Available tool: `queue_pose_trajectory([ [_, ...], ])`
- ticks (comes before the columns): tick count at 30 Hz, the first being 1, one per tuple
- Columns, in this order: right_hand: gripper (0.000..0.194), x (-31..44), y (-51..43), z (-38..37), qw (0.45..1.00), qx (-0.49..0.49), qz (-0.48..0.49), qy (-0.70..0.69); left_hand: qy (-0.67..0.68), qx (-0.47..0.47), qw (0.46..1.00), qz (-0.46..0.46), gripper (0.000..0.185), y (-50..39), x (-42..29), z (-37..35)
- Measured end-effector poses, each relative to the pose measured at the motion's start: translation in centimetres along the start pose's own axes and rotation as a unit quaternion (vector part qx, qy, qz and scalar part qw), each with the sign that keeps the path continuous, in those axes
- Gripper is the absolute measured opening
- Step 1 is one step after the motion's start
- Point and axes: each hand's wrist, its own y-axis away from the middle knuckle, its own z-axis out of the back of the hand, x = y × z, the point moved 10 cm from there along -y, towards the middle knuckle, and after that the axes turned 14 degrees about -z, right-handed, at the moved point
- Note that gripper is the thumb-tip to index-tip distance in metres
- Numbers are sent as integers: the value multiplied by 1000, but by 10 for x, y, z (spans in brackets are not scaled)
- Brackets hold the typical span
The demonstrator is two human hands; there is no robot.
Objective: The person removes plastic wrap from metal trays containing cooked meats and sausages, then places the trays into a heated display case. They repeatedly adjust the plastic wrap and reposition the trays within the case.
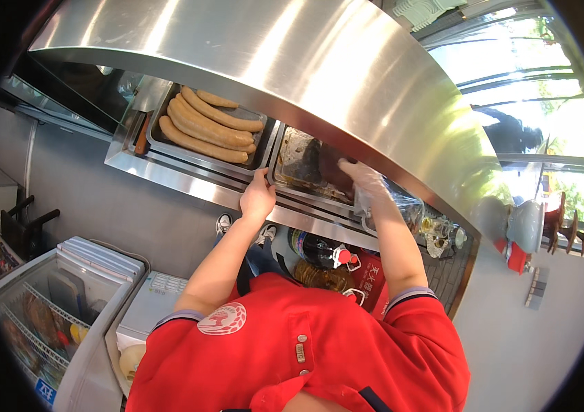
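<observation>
My left hand, bare, rests with its fingertips at the near edge of the metal trays, between the two. Beside it on the left, a metal tray holds several thick pale sausages. My right hand wears a thin clear plastic glove and reaches over the right-hand tray, which has a greasy, stained surface. Its fingers touch a dark reddish-brown flat thing in that tray; whether they grip it cannot be told. The far part of this tray lies hidden under the steel hood.
A curved stainless steel hood overhangs the trays. A brown-handled tool lies left of them. Large bottles and a red box stand below the counter. Glass containers are at the right, a glass-topped freezer at the lower left.
</observation>
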Motion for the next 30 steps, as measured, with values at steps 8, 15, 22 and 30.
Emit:
queue_pose_trajectory([
  [8, 50, -49, -10, -3, 991, -8, -52, -125, -25, -13, 1000, 4, 44, 0, -6, 1],
  [15, 52, -61, 9, -64, 963, -40, -145, -222, -28, -16, 999, 29, 45, 2, -4, -4],
  [22, 54, -26, 24, -41, 984, 12, -103, -148, -43, -16, 999, 25, 46, 5, -8, -5],
  [30, 41, -52, 26, -78, 938, 117, -209, -252, -38, 2, 999, -6, 45, -5, -15, -9],
])
